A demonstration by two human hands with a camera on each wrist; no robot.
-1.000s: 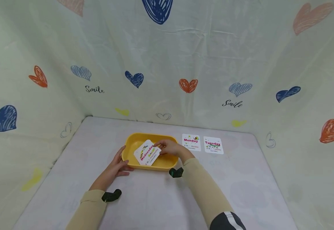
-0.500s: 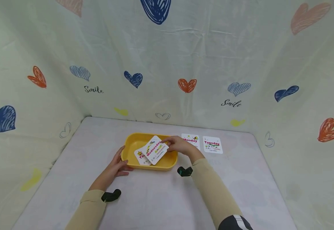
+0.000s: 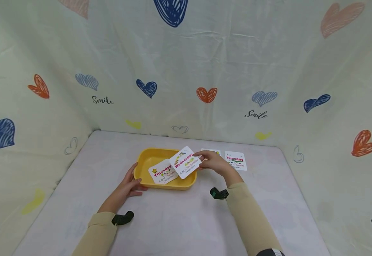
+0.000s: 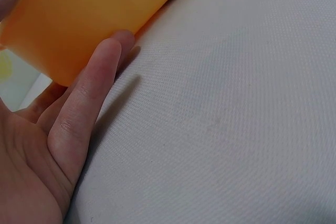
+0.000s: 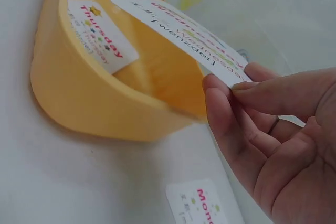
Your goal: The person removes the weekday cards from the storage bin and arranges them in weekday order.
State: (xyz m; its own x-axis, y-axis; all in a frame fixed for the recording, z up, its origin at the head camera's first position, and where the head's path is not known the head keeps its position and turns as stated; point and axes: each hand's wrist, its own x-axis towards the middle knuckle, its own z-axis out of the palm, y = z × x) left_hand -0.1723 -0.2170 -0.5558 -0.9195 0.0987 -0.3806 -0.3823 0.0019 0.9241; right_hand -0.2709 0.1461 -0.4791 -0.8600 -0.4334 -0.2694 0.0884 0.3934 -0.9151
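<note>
In the head view my right hand [image 3: 217,163] pinches the corner of the white Wednesday card [image 3: 185,163] between thumb and fingertips. That card is raised over the right part of a yellow tray [image 3: 145,156], and the right wrist view shows it tilted above the rim. Inside the tray lies a Thursday card [image 3: 163,172], partly covered by the Wednesday card in the head view. My left hand [image 3: 129,184] holds the tray's left end, its thumb at the rim. In the left wrist view, fingers [image 4: 86,93] lie against the tray's outer wall.
To the right of the tray a Tuesday card [image 3: 236,160] lies flat on the white table [image 3: 179,220]. Beside it is the Monday card [image 5: 197,203], mostly hidden behind my right hand in the head view. A heart-printed curtain [image 3: 173,57] encloses the table.
My right hand has lifted the Wednesday card and carried it rightward and up, uncovering the Thursday card in the tray. My left hand stays at the tray's left end.
</note>
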